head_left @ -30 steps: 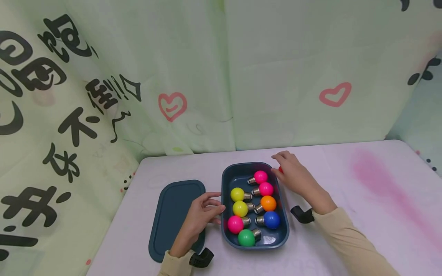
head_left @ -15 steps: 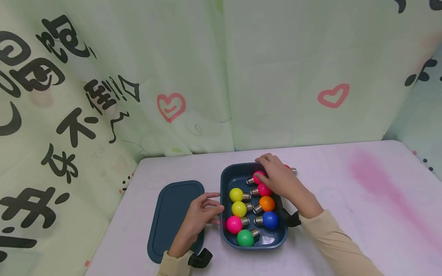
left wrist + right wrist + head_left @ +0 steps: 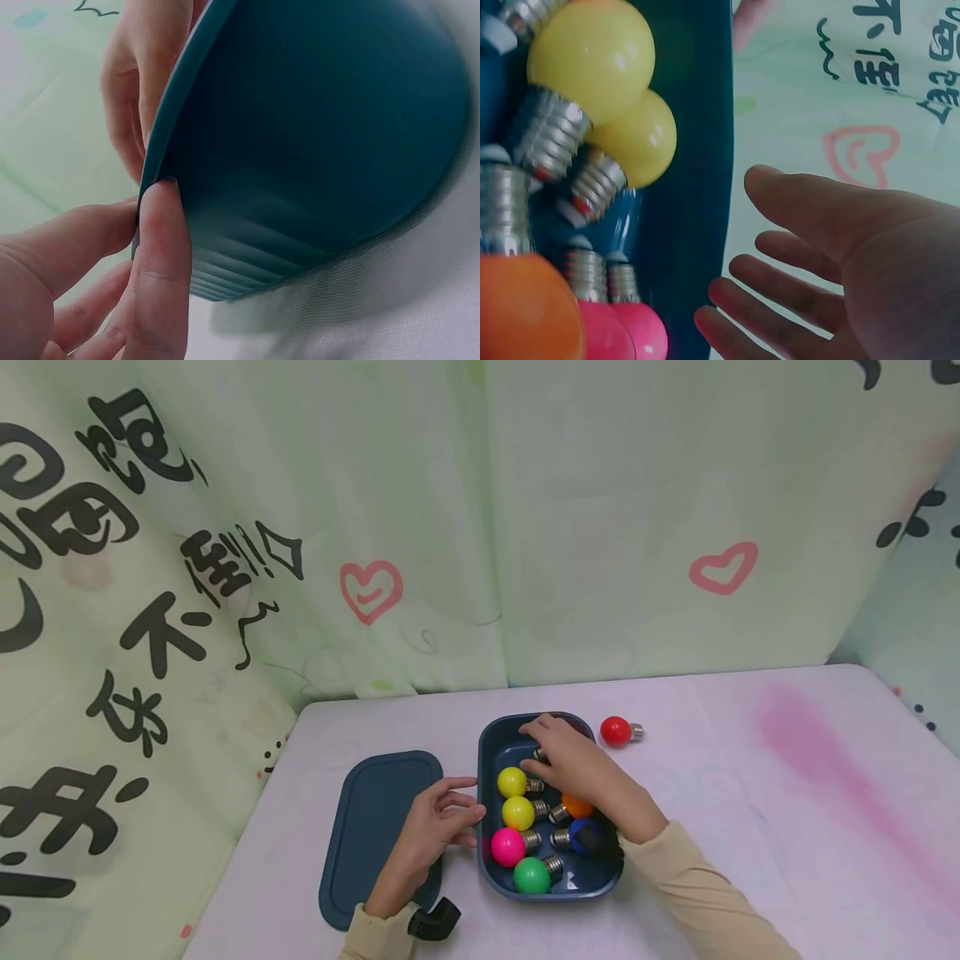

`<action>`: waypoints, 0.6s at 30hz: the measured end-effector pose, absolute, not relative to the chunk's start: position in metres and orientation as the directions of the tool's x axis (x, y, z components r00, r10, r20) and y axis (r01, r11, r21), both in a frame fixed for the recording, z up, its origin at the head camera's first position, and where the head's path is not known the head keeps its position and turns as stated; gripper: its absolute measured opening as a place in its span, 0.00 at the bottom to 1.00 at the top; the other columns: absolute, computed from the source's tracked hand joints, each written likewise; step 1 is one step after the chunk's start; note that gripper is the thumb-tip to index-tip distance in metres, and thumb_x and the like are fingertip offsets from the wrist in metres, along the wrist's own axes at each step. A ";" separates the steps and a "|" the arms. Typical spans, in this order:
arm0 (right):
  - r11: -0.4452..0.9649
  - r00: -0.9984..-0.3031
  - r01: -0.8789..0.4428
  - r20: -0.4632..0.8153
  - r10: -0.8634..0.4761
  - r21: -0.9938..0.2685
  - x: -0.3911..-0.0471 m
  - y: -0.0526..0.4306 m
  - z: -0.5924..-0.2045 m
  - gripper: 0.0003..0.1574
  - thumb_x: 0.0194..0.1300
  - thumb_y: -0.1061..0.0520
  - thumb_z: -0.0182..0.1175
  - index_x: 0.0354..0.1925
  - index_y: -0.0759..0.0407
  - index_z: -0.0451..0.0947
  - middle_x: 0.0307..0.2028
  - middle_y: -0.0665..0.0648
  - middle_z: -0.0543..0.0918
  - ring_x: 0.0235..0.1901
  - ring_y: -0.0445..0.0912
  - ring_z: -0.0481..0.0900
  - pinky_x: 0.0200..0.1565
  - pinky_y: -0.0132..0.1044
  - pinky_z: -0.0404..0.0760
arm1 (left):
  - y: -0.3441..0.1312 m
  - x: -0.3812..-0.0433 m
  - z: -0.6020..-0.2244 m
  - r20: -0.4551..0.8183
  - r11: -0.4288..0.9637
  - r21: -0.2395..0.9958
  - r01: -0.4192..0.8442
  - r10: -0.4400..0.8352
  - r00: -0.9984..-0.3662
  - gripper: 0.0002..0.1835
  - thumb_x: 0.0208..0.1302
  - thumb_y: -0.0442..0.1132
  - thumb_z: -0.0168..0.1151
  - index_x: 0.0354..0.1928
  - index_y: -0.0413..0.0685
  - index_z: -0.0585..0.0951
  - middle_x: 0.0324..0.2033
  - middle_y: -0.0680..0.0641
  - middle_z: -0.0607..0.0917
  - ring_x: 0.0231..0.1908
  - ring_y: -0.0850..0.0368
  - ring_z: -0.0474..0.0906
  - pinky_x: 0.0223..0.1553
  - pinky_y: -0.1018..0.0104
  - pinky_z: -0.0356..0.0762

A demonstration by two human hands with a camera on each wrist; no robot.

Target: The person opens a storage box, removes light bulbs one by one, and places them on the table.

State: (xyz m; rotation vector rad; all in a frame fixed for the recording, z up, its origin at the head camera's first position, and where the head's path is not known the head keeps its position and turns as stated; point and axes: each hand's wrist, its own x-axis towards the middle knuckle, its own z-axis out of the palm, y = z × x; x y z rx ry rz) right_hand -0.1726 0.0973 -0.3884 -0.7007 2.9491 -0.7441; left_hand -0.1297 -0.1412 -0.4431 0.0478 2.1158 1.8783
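Note:
A dark blue tray holds light bulbs with round coloured globes and metal screw bases. Yellow bulbs, a lower pink bulb and a green bulb show on its left side. My left hand pinches the tray's left rim between thumb and finger, seen closely in the left wrist view. Over the tray's far right part is my right hand, fingers spread and relaxed, holding nothing in the right wrist view. It hides the upper pink bulbs from the head view and partly covers an orange bulb.
On the table right of the tray's far corner lies a red bulb. A flat dark blue lid rests left of the tray, partly under the left arm. Behind the table hangs a pale green printed curtain.
My right hand has moved left from the red bulb to above the tray's far part, leaving the red bulb on the table. The left hand keeps its place at the rim.

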 end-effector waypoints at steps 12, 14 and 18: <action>0.757 -0.876 -0.425 0.014 -0.483 -0.496 -0.170 0.085 -0.389 0.31 0.63 0.56 0.68 0.61 0.65 0.74 0.54 0.64 0.80 0.54 0.55 0.79 0.58 0.49 0.81 | -0.143 -0.130 -0.443 -0.203 0.135 0.976 -0.174 0.243 -0.949 0.29 0.63 0.42 0.70 0.64 0.43 0.74 0.40 0.45 0.84 0.28 0.59 0.84 0.34 0.65 0.87; 0.751 -0.872 -0.428 0.011 -0.490 -0.502 -0.171 0.084 -0.390 0.29 0.63 0.57 0.69 0.60 0.65 0.75 0.52 0.63 0.80 0.52 0.54 0.80 0.57 0.48 0.81 | -0.143 -0.130 -0.443 -0.198 0.134 0.977 -0.168 0.247 -0.949 0.29 0.63 0.42 0.70 0.64 0.42 0.74 0.40 0.45 0.84 0.28 0.59 0.84 0.34 0.65 0.87; 0.742 -0.867 -0.420 -0.009 -0.498 -0.522 -0.173 0.083 -0.393 0.26 0.63 0.58 0.68 0.58 0.64 0.77 0.51 0.63 0.81 0.51 0.54 0.81 0.56 0.47 0.82 | -0.142 -0.130 -0.443 -0.194 0.132 0.977 -0.164 0.252 -0.948 0.29 0.63 0.41 0.70 0.64 0.42 0.74 0.40 0.45 0.84 0.27 0.59 0.84 0.34 0.65 0.87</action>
